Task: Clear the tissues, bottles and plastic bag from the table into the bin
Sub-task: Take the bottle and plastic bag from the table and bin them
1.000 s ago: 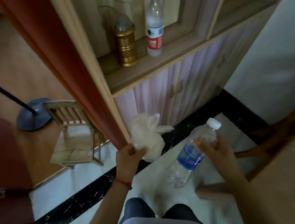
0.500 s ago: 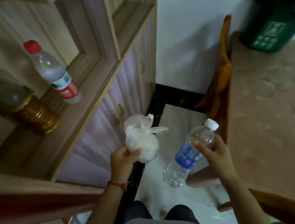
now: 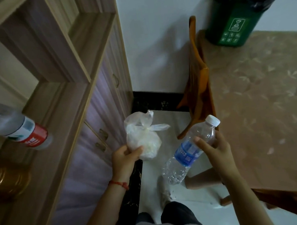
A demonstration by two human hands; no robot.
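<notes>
Left hand (image 3: 126, 157): fingers curled round knotted bag (image 3: 142, 138).
Right hand (image 3: 214, 148): grips tilted bottle (image 3: 188, 149), cap up.
Bin (image 3: 235, 21): far right, on table (image 3: 273, 97).

Where things lie around the table

The bin (image 3: 233, 21) stands on the table's (image 3: 266, 101) far end against the wall; a chair (image 3: 199, 80) is tucked at the table's left edge. Left of the table, over the floor, hang the bottle (image 3: 188, 150) and, farther left, the plastic bag (image 3: 142, 141); the cabinet (image 3: 78, 94) lies beyond.
</notes>
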